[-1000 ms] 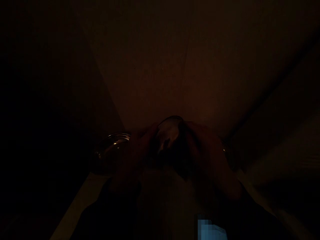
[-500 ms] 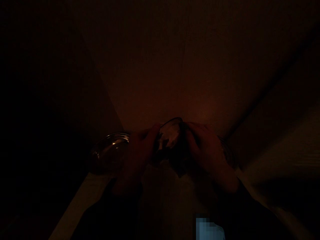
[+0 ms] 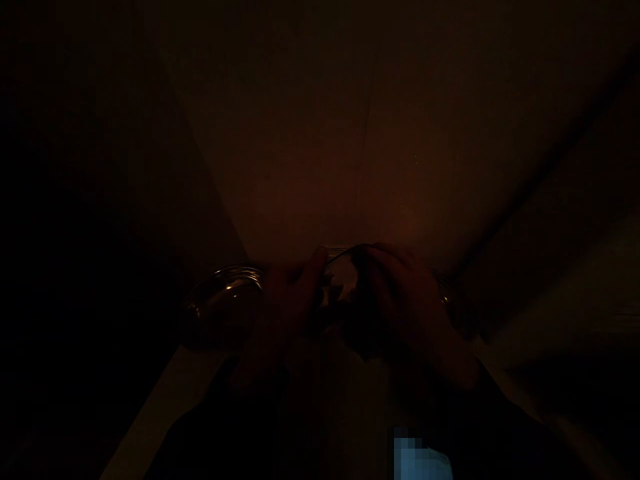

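The view is very dark. Between my hands is a shiny round dish, tilted, with a thin dark rim and patchy reflections. My left hand is closed on its left side, thumb near the rim. My right hand is closed over its right edge, fingers bunched on a dark, soft-looking piece like a cloth, which hangs below the dish. Its exact shape is lost in shadow. Left of my left hand stands a shiny rounded bowl with bright glints. Another shiny rounded thing shows partly behind my right wrist.
A dim reddish-brown flat panel rises beyond my hands, with a side panel to the right. A pale board edge runs along the lower left. A bluish blurred patch lies at the bottom.
My right hand has shifted slightly left over the dish's rim, with the dark cloth-like piece now covering more of it. My left hand has moved slightly right.
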### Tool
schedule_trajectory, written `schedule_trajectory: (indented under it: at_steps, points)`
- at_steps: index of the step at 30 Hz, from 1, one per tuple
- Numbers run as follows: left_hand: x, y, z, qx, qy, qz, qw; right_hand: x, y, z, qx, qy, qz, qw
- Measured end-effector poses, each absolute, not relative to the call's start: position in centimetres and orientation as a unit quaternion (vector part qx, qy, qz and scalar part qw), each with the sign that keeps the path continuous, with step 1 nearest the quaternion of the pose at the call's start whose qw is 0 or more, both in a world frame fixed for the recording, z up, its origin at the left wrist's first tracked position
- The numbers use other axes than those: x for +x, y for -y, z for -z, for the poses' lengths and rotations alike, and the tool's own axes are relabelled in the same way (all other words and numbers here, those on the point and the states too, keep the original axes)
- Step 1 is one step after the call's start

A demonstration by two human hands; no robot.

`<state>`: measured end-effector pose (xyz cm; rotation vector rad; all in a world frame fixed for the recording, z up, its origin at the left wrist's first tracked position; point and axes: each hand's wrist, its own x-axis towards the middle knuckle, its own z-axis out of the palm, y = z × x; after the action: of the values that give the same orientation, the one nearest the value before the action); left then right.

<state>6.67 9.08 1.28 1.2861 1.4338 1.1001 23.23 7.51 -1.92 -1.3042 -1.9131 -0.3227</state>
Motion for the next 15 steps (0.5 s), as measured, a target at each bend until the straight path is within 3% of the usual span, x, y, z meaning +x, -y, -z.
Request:
schedule_trajectory:
  at_steps: [4, 10, 15]
  points:
    - [6.7, -8.9, -1.5, 0.515, -0.573, -0.449, 0.453, 23.8, -7.9, 2.1, -0.541, 0.738, 0.12, 0.386]
    - [6.8, -8.9, -1.5, 0.517, -0.571, -0.446, 0.456, 21.8, -6.2, 1.5, -0.444, 0.791, 0.149, 0.394]
    - [6.6, -9.1, -1.4, 0.514, -0.57, -0.442, 0.465, 22.7, -7.1, 1.9, -0.484, 0.762, 0.097, 0.419]
